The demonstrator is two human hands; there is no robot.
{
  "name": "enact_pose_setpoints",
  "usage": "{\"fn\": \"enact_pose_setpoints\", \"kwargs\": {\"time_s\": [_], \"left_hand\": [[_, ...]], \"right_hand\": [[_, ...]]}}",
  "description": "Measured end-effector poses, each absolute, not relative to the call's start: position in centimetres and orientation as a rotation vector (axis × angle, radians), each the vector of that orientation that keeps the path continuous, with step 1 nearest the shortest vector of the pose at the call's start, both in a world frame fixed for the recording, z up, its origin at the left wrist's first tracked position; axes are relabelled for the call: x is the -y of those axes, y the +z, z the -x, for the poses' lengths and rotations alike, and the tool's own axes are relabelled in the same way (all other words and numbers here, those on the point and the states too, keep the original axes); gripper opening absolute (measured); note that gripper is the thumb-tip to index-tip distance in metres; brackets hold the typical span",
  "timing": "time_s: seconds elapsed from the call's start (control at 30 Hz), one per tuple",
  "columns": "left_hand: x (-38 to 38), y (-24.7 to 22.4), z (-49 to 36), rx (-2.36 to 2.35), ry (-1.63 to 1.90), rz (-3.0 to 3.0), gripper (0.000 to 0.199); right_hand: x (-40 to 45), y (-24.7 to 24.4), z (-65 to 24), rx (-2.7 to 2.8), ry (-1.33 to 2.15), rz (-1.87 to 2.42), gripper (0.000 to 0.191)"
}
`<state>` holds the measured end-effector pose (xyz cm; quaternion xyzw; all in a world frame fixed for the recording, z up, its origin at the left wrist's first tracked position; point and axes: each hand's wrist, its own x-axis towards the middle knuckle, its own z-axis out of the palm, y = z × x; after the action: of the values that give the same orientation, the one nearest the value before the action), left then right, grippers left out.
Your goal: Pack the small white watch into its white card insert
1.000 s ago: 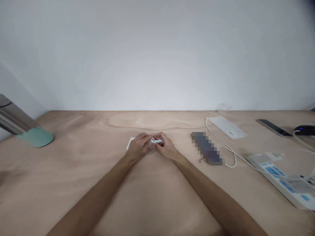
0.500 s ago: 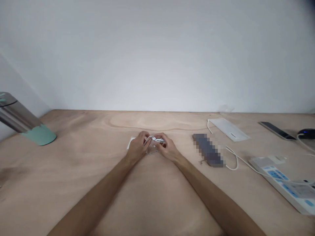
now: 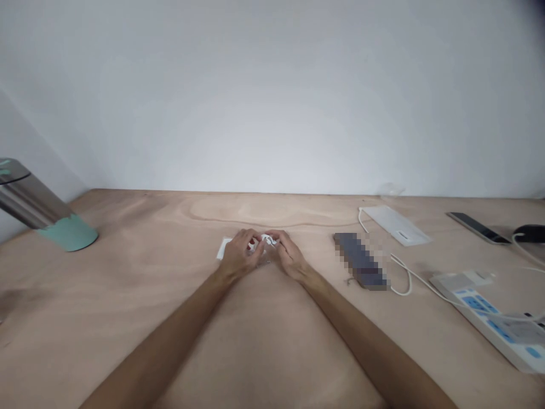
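Observation:
A small bundle of white cable point(image 3: 268, 239) lies between my two hands, over the middle of the wooden table point(image 3: 264, 341). My left hand point(image 3: 242, 254) has its fingers curled round the left side of the bundle. From the right, my right hand point(image 3: 289, 254) closes its fingers on the other side. Beneath the hands is a piece of clear plastic point(image 3: 267, 258), partly hidden. A flat white piece point(image 3: 222, 249) sticks out to the left of my left hand.
A steel and mint-green bottle point(image 3: 55, 213) stands at the left. To the right are a pixelated dark object point(image 3: 360, 261), a white cable point(image 3: 411, 278), a translucent white sleeve point(image 3: 395, 224), a dark phone point(image 3: 479, 228), a black object point(image 3: 530, 233) and a power strip point(image 3: 481, 312).
The white cable between the hands looks more compact and less of it shows on the right. My left hand has shifted slightly left, with its fingers a little differently placed.

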<state>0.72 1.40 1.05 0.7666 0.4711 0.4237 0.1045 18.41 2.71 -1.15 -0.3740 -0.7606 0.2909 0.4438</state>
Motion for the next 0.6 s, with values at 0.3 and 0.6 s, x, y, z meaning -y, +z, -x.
{"fn": "enact_pose_setpoints", "kwargs": {"time_s": [0.3, 0.6], "left_hand": [[-1.53, 0.34, -0.75, -1.361, 1.209, -2.236, 0.037], [-1.69, 0.59, -0.56, -1.259, 1.119, -2.435, 0.029]], "right_hand": [[-2.44, -1.00, -18.46, 1.651, 1.053, 0.953, 0.038], [-2.68, -0.94, -18.55, 1.441, 1.299, 0.856, 0.039]]}}
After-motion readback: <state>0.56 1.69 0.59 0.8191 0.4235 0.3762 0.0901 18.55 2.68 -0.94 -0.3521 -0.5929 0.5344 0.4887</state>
